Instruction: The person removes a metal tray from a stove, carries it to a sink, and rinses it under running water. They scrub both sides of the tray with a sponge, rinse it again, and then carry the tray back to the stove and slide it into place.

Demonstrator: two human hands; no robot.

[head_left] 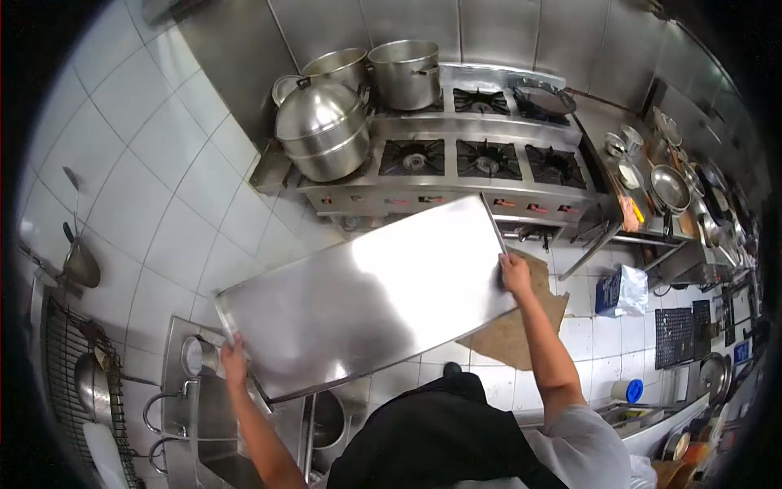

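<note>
Across the middle of the head view I hold a large rectangular stainless steel sheet-like tray (326, 310), tilted with its right end higher in the picture. My left hand (235, 360) is closed around its left end, near the lower corner. The right end is gripped by my right hand (515, 275), fingers wrapped over the edge. Light glares off the broad metal face. Under the tray's left end is a steel sink (216, 420) with curved faucets (152, 411). The tray's underside is hidden.
Ahead stands a gas stove (481, 196) with several burners, a domed steamer pot (324, 134) and a tall stockpot (405, 75). Brown cardboard (509, 342) lies on the tiled floor. A table (611, 183) with pans is at right; a wire rack (69, 375) hangs at left.
</note>
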